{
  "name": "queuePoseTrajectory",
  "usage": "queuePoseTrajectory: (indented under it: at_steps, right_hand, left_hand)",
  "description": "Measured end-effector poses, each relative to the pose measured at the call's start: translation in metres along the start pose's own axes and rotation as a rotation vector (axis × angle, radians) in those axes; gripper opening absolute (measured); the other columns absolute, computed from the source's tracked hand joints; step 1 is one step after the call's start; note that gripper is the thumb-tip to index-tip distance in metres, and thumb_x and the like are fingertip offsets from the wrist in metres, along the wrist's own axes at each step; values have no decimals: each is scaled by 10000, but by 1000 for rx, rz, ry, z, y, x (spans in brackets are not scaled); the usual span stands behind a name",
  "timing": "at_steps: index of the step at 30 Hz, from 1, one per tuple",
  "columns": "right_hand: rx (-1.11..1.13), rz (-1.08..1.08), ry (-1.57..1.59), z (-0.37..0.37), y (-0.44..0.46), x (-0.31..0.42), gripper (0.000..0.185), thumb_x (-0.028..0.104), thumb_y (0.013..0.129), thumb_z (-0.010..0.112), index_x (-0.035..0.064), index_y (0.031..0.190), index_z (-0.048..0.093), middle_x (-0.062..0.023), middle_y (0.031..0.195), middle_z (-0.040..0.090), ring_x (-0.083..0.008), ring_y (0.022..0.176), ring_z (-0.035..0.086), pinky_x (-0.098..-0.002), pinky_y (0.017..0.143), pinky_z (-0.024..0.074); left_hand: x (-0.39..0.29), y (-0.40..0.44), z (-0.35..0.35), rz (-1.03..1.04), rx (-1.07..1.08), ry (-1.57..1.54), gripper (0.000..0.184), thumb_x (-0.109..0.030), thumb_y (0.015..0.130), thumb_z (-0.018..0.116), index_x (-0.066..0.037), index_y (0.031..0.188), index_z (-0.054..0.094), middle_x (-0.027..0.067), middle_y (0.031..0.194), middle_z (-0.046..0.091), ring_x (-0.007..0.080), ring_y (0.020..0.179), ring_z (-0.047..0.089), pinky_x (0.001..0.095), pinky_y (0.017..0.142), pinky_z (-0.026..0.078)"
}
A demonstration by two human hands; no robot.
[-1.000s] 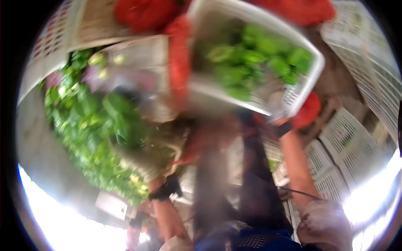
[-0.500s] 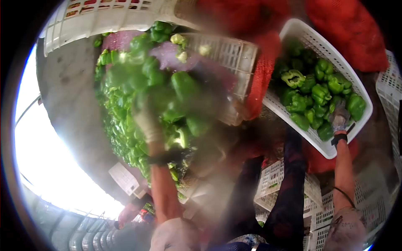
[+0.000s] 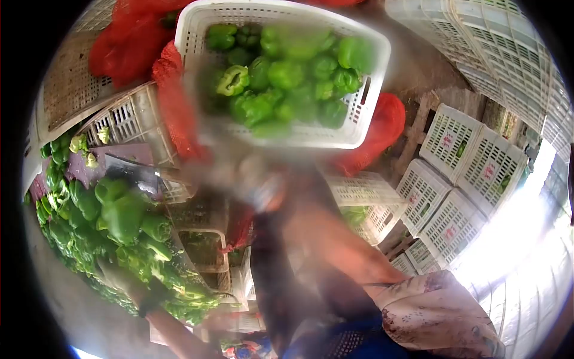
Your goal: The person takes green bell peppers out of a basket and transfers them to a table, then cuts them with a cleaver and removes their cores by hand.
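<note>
My left hand (image 3: 119, 276), in a light glove with a dark wristband, is low on the heap of green peppers (image 3: 84, 239). Its fingers blend into the peppers, so their grip is unclear. Several whole bell peppers (image 3: 122, 218) lie just beyond it. My right hand (image 3: 254, 182), also gloved, is a smear between the heap and a white plastic basket (image 3: 373, 105); whether it holds anything cannot be made out. Inside the basket are several green bell peppers (image 3: 286, 73), one of them cut or split open (image 3: 232, 80).
A flat grey blade-like thing (image 3: 128, 170) lies on a purple surface (image 3: 78, 169) with pale pepper cores (image 3: 79, 142). Dirty white crates (image 3: 128, 122) and red mesh sacks (image 3: 128, 51) stand beyond. Stacked white crates (image 3: 451, 140) fill the right side; another crate (image 3: 359, 188) is near my legs.
The view has swung right, bringing the basket to the top middle. My right hand has come out of the basket and moved left. My left hand is now lower on the heap.
</note>
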State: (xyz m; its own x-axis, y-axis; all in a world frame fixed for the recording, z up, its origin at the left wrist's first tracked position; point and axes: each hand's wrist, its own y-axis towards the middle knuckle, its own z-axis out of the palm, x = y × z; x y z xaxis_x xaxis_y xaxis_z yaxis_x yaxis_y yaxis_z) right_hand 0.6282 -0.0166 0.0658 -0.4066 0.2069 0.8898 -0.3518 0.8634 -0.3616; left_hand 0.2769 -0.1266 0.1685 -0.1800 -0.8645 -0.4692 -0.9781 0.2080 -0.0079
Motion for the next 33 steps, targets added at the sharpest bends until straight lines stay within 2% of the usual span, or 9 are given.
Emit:
queuePoseTrajectory:
  at_steps: [4, 8, 10, 13, 21, 25, 28, 30, 33]
  right_hand:
    - [-261, 243, -822, -87, 42, -114, 530, 281, 917, 584, 40, 1379, 490, -216, 1431, 470, -287, 1284, 498, -345, 1018, 448]
    - [-89, 252, -719, -89, 104, -199, 485, 174, 896, 605, 29, 1349, 511, -204, 1333, 538, -301, 1214, 541, -348, 1029, 449]
    - [159, 167, -1089, -101, 107, -195, 456, 58, 806, 676, 22, 1251, 581, -179, 1195, 599, -327, 1110, 588, -374, 978, 481]
    - [-230, 9, -871, -103, 88, -202, 384, 47, 795, 684, 36, 1175, 633, -167, 1145, 614, -330, 1052, 604, -383, 907, 504]
    - [-89, 106, -1110, -80, 99, -191, 296, 124, 806, 688, 59, 1093, 657, -143, 1057, 634, -343, 953, 632, -433, 792, 519]
    - [58, -179, -1197, -107, 91, -178, 276, 184, 864, 642, 67, 1113, 653, -151, 1054, 643, -334, 970, 638, -426, 783, 523]
    - [-122, -260, -1234, -112, 76, -188, 389, 246, 787, 687, 67, 1129, 643, -113, 983, 657, -243, 867, 650, -369, 681, 531]
    - [-227, -282, -956, -129, 61, -175, 396, 247, 791, 717, 52, 1129, 653, -130, 962, 674, -209, 831, 644, -362, 657, 526]
    - [-470, 345, 98, -147, 52, -192, 429, 238, 801, 753, 20, 1159, 660, -127, 858, 691, -175, 695, 628, -333, 648, 521]
  left_hand:
    - [6, -87, 25, 48, 276, -218, 318, -209, 918, 604, -43, 1185, 654, 102, 1121, 664, 215, 921, 624, 353, 819, 517]
    - [-21, -206, 104, 300, 641, -370, 198, -118, 919, 607, -62, 1088, 694, 31, 1013, 670, 147, 861, 595, 296, 776, 497]
    - [-32, -247, 143, -167, 860, -584, 199, -67, 906, 614, -57, 1090, 689, 44, 991, 672, 173, 797, 636, 307, 692, 545]
    - [-37, -279, 187, -453, 1169, -637, 245, -133, 903, 635, -8, 1113, 660, 86, 994, 657, 201, 808, 650, 311, 663, 555]
    - [-25, -270, 321, -185, 962, -507, 340, -173, 874, 676, -42, 1178, 604, 71, 994, 616, 165, 769, 587, 311, 646, 520]
    - [-67, -236, 352, -700, 887, -432, 459, -307, 808, 751, 25, 1105, 643, 96, 933, 637, 201, 767, 599, 345, 674, 523]
    - [-72, -227, 364, -487, 1048, -323, 536, -308, 750, 795, 91, 1079, 655, 147, 968, 659, 221, 774, 611, 368, 653, 505]
    - [-69, -229, 368, -586, 1008, -402, 471, -262, 710, 815, 83, 997, 671, 127, 906, 661, 214, 701, 596, 349, 631, 493]
    - [-40, -228, 383, -453, 928, -236, 416, -225, 704, 805, 89, 940, 668, 123, 864, 658, 209, 658, 582, 347, 621, 485]
